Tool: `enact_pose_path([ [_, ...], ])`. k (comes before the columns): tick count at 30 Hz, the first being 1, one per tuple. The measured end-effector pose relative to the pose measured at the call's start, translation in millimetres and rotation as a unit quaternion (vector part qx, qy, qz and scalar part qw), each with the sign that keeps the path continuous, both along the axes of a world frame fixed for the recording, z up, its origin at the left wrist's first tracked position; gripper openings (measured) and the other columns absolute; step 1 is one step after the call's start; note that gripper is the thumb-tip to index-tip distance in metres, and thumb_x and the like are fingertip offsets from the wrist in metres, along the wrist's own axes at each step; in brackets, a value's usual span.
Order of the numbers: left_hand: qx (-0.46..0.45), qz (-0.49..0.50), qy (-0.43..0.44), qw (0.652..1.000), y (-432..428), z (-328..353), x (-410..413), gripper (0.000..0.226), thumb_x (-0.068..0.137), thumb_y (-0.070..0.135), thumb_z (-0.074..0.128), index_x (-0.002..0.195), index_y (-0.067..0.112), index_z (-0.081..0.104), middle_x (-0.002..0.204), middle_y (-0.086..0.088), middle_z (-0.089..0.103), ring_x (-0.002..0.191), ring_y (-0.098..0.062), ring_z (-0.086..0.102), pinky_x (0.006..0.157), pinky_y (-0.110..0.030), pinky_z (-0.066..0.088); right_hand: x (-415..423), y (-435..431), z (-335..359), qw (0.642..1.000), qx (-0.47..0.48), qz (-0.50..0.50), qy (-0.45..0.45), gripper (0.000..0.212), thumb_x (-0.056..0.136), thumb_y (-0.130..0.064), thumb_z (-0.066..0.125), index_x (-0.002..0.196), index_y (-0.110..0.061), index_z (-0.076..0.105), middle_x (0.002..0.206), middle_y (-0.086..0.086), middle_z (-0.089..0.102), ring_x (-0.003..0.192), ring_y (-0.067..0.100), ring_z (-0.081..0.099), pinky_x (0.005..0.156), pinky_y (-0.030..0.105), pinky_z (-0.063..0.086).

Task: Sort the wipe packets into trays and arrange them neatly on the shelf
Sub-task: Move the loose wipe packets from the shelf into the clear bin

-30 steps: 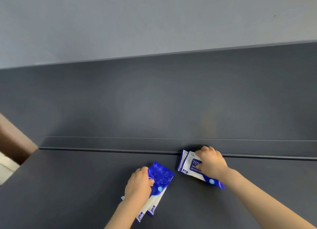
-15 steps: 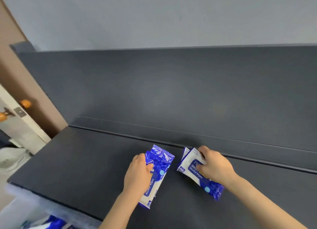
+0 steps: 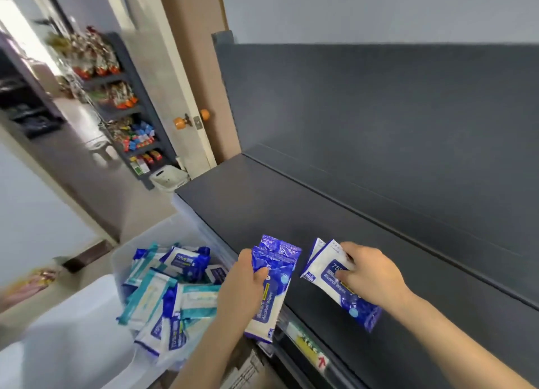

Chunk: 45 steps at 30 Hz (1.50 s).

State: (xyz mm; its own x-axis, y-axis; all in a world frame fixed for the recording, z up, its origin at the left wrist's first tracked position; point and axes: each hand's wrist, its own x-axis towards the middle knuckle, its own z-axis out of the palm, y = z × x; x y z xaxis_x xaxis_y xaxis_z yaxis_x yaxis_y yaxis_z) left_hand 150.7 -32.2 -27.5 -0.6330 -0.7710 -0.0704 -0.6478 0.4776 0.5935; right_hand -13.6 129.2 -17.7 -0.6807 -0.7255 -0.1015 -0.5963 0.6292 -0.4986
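Now my left hand (image 3: 245,283) grips a blue packet stack (image 3: 277,260) overhanging the shelf's (image 3: 379,243) front edge, while my right hand (image 3: 370,275) holds a second stack (image 3: 323,269) further in. They look light, soft and slick, so I'd pinch across the long sides.

small shop — snack rack (image 3: 115,97) stocked, price label (image 3: 307,349) on dark shelf (image 3: 291,213) edge
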Motion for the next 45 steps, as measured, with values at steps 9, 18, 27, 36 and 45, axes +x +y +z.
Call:
enact_pose_path([
  [9, -0.001, 0.136, -0.004, 0.991, -20, 1, 94, 0.033, 0.098, 0.028, 0.047, 0.129, 0.017, 0.04, 0.121, -0.004, 0.06, 0.11, -0.025, 0.058, 0.087, -0.036, 0.045, 61, -67, 0, 0.99, -0.015, 0.138, 0.017, 0.018, 0.082, -0.026, 0.063, 0.083, -0.029, 0.046, 0.077, -0.013, 0.052, 0.077, 0.016, 0.052, 0.06, 0.029, 0.039],
  [18, 0.017, 0.201, -0.033, 0.979, -88, -14, 176, 0.032, 0.098, 0.033, 0.047, 0.127, 0.021, 0.039, 0.132, -0.003, 0.057, 0.108, -0.02, 0.062, 0.087, -0.035, 0.053, 130, -155, -11, 0.978, -0.023, 0.205, 0.027, 0.02, 0.081, -0.03, 0.064, 0.098, -0.03, 0.054, 0.101, -0.012, 0.064, 0.091, 0.015, 0.06, 0.06, 0.026, 0.036],
  [27, 0.044, 0.192, -0.045, 0.979, -197, -40, 236, 0.031, 0.098, 0.033, 0.048, 0.126, 0.021, 0.041, 0.127, 0.0, 0.059, 0.105, -0.018, 0.062, 0.083, -0.029, 0.051, 189, -246, -44, 0.98, 0.04, 0.192, 0.032, 0.016, 0.083, -0.032, 0.063, 0.089, -0.027, 0.049, 0.092, -0.011, 0.059, 0.084, 0.012, 0.053, 0.06, 0.026, 0.036],
  [36, 0.069, 0.164, -0.011, 0.984, -279, -67, 249, 0.023, 0.096, 0.032, 0.051, 0.115, 0.021, 0.044, 0.113, 0.002, 0.063, 0.089, -0.015, 0.061, 0.071, -0.026, 0.045, 219, -294, -76, 0.987, 0.082, 0.135, 0.006, 0.021, 0.083, -0.032, 0.062, 0.101, -0.025, 0.054, 0.098, -0.01, 0.061, 0.09, 0.013, 0.056, 0.076, 0.029, 0.047],
  [45, 0.102, 0.196, 0.036, 0.975, -324, -83, 224, 0.026, 0.094, 0.034, 0.056, 0.115, 0.024, 0.046, 0.107, 0.007, 0.062, 0.082, -0.01, 0.061, 0.065, -0.024, 0.048, 193, -342, -86, 0.991, 0.058, 0.119, 0.0, 0.022, 0.083, -0.026, 0.065, 0.105, -0.026, 0.059, 0.107, -0.009, 0.065, 0.096, 0.016, 0.06, 0.072, 0.027, 0.042],
])
